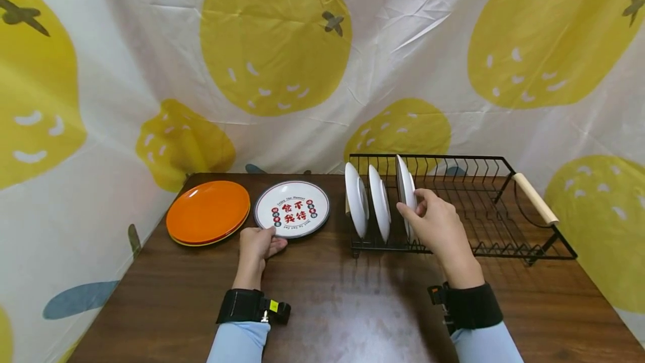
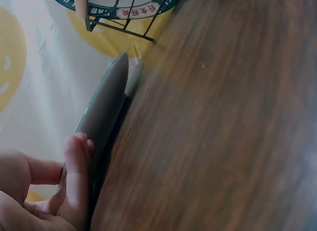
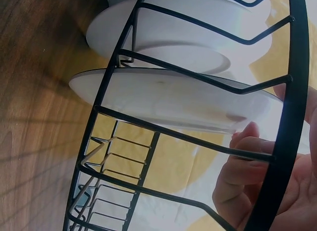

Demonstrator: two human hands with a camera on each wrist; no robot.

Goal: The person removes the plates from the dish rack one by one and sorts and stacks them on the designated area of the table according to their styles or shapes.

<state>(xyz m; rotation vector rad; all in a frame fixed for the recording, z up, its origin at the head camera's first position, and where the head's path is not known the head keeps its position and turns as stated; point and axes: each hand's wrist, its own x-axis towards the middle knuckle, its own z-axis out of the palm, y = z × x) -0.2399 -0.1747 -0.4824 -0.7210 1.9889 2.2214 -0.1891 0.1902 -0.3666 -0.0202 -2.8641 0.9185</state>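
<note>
A white plate with red lettering and a dark rim (image 1: 297,204) lies on the table. My left hand (image 1: 258,243) pinches its near edge, thumb on top and fingers beneath; the left wrist view shows this plate edge-on (image 2: 106,99) between thumb and fingers of the hand (image 2: 49,191). In the black dish rack (image 1: 484,251), my right hand (image 1: 435,218) pinches a white plate (image 1: 405,189) standing on its edge between the wires. The right wrist view shows that plate (image 3: 173,97) with the hand's fingertips (image 3: 247,134) against it.
Two more white plates (image 1: 356,200) (image 1: 379,203) stand at the rack's left end. A stack of plates, orange on top (image 1: 208,212), lies at the table's left. The rack has a wooden handle (image 1: 535,199) on its right. A fruit-print cloth (image 1: 282,144) hangs behind.
</note>
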